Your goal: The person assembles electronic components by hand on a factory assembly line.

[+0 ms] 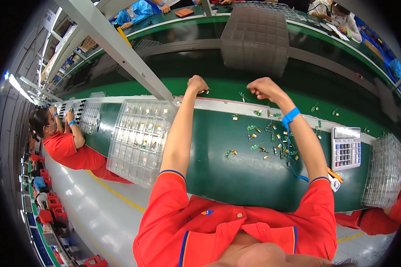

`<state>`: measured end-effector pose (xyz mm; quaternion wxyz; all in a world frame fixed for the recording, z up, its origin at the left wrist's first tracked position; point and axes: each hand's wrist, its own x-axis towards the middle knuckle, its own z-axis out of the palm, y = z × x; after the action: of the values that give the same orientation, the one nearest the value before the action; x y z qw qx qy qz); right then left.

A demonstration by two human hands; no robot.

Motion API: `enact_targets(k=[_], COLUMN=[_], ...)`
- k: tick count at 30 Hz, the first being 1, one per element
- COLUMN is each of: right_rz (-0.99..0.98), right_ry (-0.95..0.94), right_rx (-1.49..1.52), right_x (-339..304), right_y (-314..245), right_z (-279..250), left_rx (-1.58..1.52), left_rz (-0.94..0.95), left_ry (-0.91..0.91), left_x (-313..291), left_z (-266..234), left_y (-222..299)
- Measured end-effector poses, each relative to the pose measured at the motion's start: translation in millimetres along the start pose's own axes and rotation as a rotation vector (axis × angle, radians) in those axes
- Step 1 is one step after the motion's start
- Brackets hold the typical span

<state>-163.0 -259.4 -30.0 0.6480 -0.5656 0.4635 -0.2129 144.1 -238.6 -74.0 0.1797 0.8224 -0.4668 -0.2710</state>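
Both my arms reach across the green bench to the darker green strip behind it. My left hand (pixel 197 84) is closed, with a small circuit board (pixel 206 91) with a gold-and-white part at its fingertips. To the right, my right hand (pixel 263 88) is pinched; whatever is between its fingers is too small to make out. A small green circuit board (pixel 242 95) lies just left of my right hand. More boards with wires and gold-white parts, such as this circuit board (pixel 254 147), are scattered below and around my right forearm. A blue wristband (pixel 291 116) with a cord circles my right wrist.
Left of my left arm stands a stack of clear plastic trays (pixel 133 167) with small parts in the top one. A calculator (pixel 346 149) and more clear trays (pixel 382 171) are at the right. A slanted white post (pixel 120 49) rises at left. A blurred tray stack (pixel 255 40) stands beyond my hands. Co-workers sit around.
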Motion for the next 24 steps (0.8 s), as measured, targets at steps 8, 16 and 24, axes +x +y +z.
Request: enact_targets(k=[8, 16, 24], right_rz=[-0.063, -0.128, -0.446], right_ry=[0.086, -0.052, -0.336], right_rx=[-0.902, -1.064, -1.343], right_x=[10.1, -10.1, -102.0], right_y=[-9.4, -37.5, -4.5], right_z=[56.1, 83.9, 111.9], left_rx=[-0.219, -0.030, -0.083], left_rz=[0.217, 0.348, 0.390], left_ry=[0.064, -0.041, -0.080], left_x=[-63.6, -145.5, -152.5], left_z=[-13.6, 3.4, 8.4], left_y=[27.6, -22.7, -26.5])
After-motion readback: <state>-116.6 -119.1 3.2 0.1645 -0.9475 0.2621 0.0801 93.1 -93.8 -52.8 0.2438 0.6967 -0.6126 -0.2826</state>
